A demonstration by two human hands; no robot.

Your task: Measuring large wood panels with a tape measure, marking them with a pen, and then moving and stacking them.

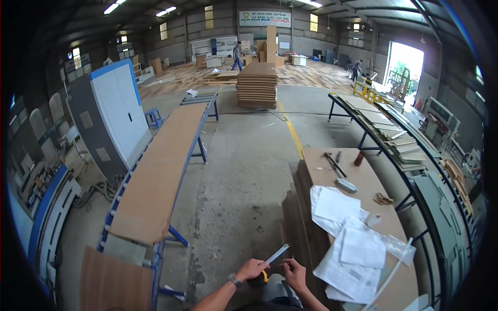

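Note:
At the lower middle, my left hand [252,270] is closed around a tape measure [265,278] with a yellow and dark case. Its pale blade [278,253] sticks out a short way, slanting up to the right. Beside it, a little to the right, my right hand [295,274] is closed with fingers bent. A thin tip shows above its fingers, too small to name. The two hands are apart, left of a stack of brown boards [384,207]. On that stack lie white paper sheets [358,249], a hammer [336,165] and a grey, rounded tool [346,185].
A long brown board [155,166] rests on a blue roller conveyor at the left, near a grey-and-blue cabinet [122,111]. Ahead stands another board stack [257,85]. Greenish panels [438,202] lie on racks at the right. Two people [237,56] are far off.

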